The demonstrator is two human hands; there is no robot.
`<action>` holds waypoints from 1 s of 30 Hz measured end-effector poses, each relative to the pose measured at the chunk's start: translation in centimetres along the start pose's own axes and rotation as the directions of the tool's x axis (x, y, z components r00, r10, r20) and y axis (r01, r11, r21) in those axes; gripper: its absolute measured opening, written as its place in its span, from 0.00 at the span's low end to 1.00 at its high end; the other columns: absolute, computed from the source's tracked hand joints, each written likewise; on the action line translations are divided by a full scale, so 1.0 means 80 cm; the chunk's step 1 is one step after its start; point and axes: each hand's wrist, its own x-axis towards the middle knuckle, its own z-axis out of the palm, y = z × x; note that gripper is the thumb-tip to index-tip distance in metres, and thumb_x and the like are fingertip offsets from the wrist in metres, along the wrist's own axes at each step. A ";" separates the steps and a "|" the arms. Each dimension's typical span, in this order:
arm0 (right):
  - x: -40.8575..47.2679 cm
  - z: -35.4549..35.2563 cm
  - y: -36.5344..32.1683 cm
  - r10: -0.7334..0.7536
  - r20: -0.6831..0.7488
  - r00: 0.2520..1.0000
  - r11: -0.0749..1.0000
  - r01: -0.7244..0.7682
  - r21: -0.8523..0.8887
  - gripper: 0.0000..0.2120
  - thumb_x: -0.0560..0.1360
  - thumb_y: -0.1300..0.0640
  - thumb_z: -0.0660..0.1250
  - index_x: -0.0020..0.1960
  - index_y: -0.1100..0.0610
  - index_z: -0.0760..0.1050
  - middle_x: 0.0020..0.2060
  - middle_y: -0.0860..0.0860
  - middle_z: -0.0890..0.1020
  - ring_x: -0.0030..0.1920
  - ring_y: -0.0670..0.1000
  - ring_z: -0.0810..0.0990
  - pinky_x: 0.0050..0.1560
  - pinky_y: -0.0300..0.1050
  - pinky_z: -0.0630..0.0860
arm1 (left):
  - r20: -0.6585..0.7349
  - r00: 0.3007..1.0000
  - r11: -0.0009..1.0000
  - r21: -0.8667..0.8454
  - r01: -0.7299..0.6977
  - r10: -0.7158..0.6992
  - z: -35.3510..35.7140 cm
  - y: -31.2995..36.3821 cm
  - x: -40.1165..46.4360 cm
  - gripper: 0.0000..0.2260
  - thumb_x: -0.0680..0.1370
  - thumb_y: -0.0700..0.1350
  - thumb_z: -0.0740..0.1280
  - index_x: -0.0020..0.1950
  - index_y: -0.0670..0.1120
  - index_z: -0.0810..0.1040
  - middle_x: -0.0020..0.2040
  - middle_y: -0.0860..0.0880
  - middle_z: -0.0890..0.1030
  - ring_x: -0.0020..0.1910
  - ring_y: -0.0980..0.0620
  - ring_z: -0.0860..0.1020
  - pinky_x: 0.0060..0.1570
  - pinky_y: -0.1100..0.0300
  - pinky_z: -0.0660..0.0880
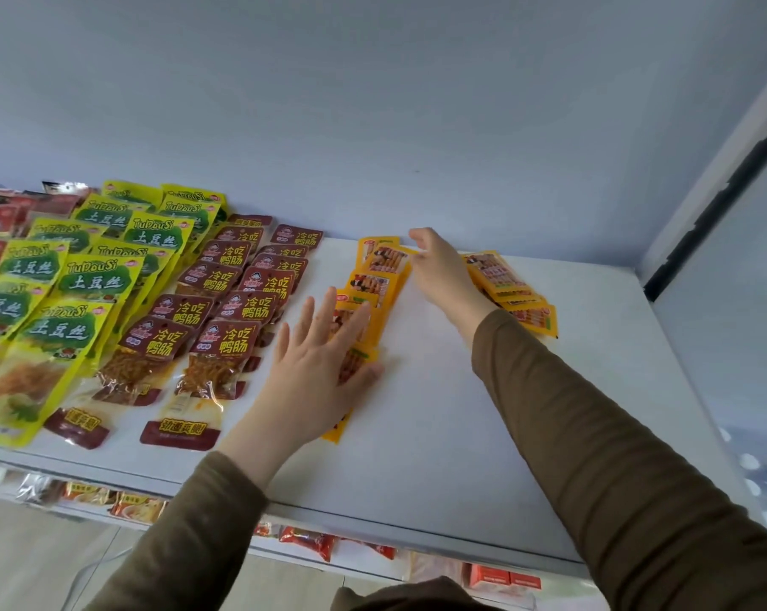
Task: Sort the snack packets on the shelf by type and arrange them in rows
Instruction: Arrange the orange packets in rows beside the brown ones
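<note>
Snack packets — an orange row (pixel 375 284) mid-shelf (pixel 439 412) — lay under the flat, spread left hand (pixel 318 372); the right hand (pixel 439 271) pinched the rearmost packet (pulling could skew the row).

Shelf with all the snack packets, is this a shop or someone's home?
Probably a small shop. The white shelf holds many identical packets in rows: green-yellow packets, dark red packets and orange packets. More goods sit on a lower shelf.

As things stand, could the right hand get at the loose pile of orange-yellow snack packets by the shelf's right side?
Probably yes. The right hand pinches the row's far packet, and the loose pile of orange-yellow snack packets lies just beside its wrist, uncovered.
</note>
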 end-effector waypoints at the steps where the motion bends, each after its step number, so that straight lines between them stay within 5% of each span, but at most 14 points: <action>1: 0.002 0.004 -0.002 0.020 0.045 0.999 0.998 -0.017 -0.066 0.22 0.83 0.61 0.56 0.77 0.54 0.65 0.71 0.54 0.74 0.63 0.56 0.78 0.47 0.44 0.73 | 0.026 1.000 0.998 0.056 -0.007 0.005 0.005 0.001 0.002 0.33 0.81 0.69 0.52 0.83 0.64 0.44 0.84 0.52 0.36 0.83 0.45 0.36 0.80 0.42 0.39; 3: 0.005 0.014 -0.006 0.047 0.075 0.996 0.994 -0.039 -0.103 0.23 0.83 0.60 0.57 0.78 0.53 0.63 0.69 0.55 0.75 0.60 0.58 0.79 0.43 0.45 0.72 | 0.049 0.999 0.996 0.087 -0.007 0.003 0.016 0.003 0.005 0.34 0.79 0.72 0.48 0.82 0.66 0.42 0.84 0.52 0.36 0.83 0.45 0.36 0.81 0.43 0.40; 9: 0.021 0.023 -0.019 0.141 0.006 0.990 0.987 -0.140 -0.082 0.26 0.80 0.62 0.60 0.77 0.54 0.62 0.69 0.59 0.72 0.65 0.63 0.74 0.64 0.58 0.75 | 0.042 0.999 0.995 0.097 0.004 -0.008 0.022 0.002 0.005 0.32 0.80 0.71 0.48 0.82 0.66 0.41 0.84 0.52 0.37 0.83 0.45 0.38 0.81 0.45 0.40; 16: 0.026 0.035 -0.031 -0.048 0.008 0.999 0.998 0.047 0.040 0.20 0.78 0.69 0.59 0.66 0.52 0.75 0.62 0.53 0.77 0.54 0.54 0.79 0.42 0.42 0.72 | 0.059 0.998 0.995 0.096 0.025 -0.030 0.022 0.016 -0.013 0.34 0.78 0.73 0.42 0.82 0.66 0.42 0.84 0.52 0.38 0.83 0.44 0.38 0.80 0.39 0.40; 22: 0.010 0.036 -0.019 -0.241 -0.059 0.969 0.954 0.226 -0.197 0.17 0.83 0.60 0.59 0.71 0.54 0.74 0.68 0.54 0.75 0.69 0.56 0.70 0.66 0.50 0.70 | -0.013 1.000 0.998 0.067 0.015 -0.014 0.018 0.011 -0.018 0.33 0.77 0.72 0.38 0.82 0.67 0.43 0.84 0.53 0.37 0.82 0.45 0.35 0.79 0.38 0.37; 25: -0.007 0.040 -0.013 -0.374 0.119 0.920 0.883 0.392 -0.257 0.19 0.83 0.51 0.60 0.73 0.52 0.73 0.74 0.52 0.70 0.74 0.55 0.65 0.73 0.51 0.64 | -0.004 1.000 0.996 0.092 -0.007 0.007 0.021 0.008 -0.016 0.32 0.79 0.70 0.40 0.83 0.64 0.44 0.84 0.52 0.37 0.82 0.47 0.34 0.80 0.41 0.37; 27: -0.013 0.046 -0.005 -0.307 0.289 0.907 0.826 0.405 -0.392 0.23 0.84 0.43 0.57 0.77 0.48 0.68 0.80 0.50 0.61 0.80 0.53 0.57 0.77 0.55 0.57 | 0.021 1.000 0.992 0.121 -0.018 0.016 0.024 0.008 -0.017 0.32 0.79 0.70 0.40 0.83 0.64 0.43 0.84 0.53 0.37 0.82 0.46 0.35 0.80 0.41 0.37; 30: -0.013 0.057 -0.003 -0.217 0.336 0.916 0.790 0.367 -0.490 0.28 0.83 0.37 0.50 0.80 0.45 0.59 0.82 0.47 0.52 0.82 0.52 0.47 0.79 0.62 0.50 | 0.005 1.000 0.990 0.141 -0.002 0.001 0.023 0.004 -0.017 0.31 0.79 0.69 0.39 0.83 0.64 0.43 0.84 0.53 0.39 0.83 0.46 0.39 0.81 0.42 0.39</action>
